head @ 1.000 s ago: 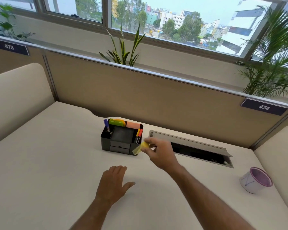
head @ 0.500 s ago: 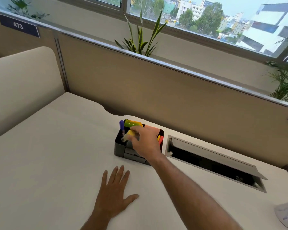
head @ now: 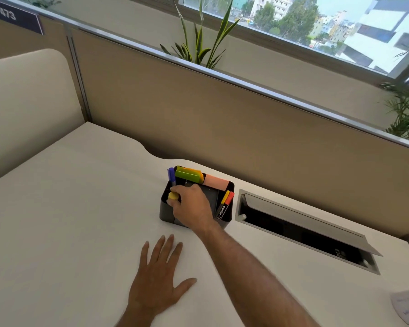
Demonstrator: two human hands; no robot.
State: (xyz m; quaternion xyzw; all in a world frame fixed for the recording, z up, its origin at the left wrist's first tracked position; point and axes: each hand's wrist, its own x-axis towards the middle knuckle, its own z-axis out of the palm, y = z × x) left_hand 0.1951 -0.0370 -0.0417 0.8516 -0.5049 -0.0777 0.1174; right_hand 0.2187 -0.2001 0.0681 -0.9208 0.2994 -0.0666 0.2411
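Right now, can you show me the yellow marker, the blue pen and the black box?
yellow marker (head: pixel 173 196): head view, its top end.
blue pen (head: pixel 171 175): head view, its cap.
black box (head: pixel 166 212): head view, its left wall.

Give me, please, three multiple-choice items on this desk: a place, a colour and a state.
1. Where does the right hand hold the yellow marker?
A. Over the left side of the black organizer
B. Over the cable hatch
C. Beside the potted plant
2. What colour is the upright marker at the organizer's back left corner?
A. White
B. Blue
C. Black
3. How is the left hand?
A. Flat on the desk, fingers straight
B. Curled round a cup
C. Lifting the organizer

Answers: 1 A, the fingers pinch it above the organizer's left compartment; 2 B, its cap and barrel are blue; 3 A, palm down, holding nothing.
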